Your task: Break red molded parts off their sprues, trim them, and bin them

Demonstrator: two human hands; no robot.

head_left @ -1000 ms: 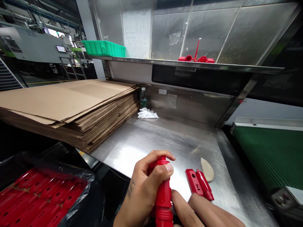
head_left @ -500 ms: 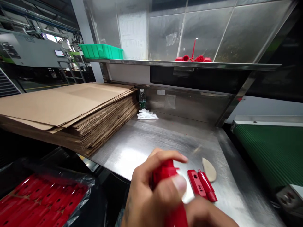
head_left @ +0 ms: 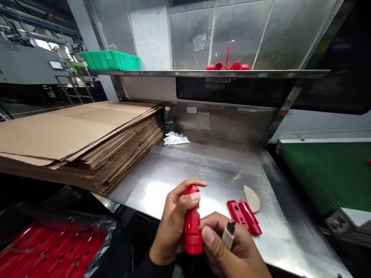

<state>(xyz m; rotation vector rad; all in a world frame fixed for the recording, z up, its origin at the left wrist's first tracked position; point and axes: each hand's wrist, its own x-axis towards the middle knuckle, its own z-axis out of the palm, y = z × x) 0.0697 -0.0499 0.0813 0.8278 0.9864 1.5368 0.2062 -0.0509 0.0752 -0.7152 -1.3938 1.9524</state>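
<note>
My left hand (head_left: pixel 174 220) is closed around a glossy red plastic housing (head_left: pixel 193 227), a tube-like part with a ribbed lower end, held nearly upright above the table edge. Tucked in the curled fingers of my right hand (head_left: pixel 232 247) is a small knife (head_left: pixel 229 234) with a beige handle and a short dark blade pointing up, away from the part. The right thumb and forefinger touch the housing's right side near its lower end. On the steel table to the right lie two more red housings (head_left: pixel 239 214) (head_left: pixel 251 218), side by side, next to a beige half-round piece (head_left: pixel 252 199).
Stacked cardboard sheets (head_left: pixel 127 148) cover the table's left. White gloves (head_left: pixel 176 138) and a water bottle (head_left: pixel 168 119) stand behind. A shelf (head_left: pixel 185 72) holds a green bin (head_left: pixel 111 60) and red parts (head_left: pixel 228 66). Lower left, a lined box holds red housings (head_left: pixel 55 247); a green conveyor (head_left: pixel 327 173) runs at right.
Both hands and the red housing have come into clearer view, lower and farther from the camera. The knife in my right hand now shows. The whole view has shifted slightly.
</note>
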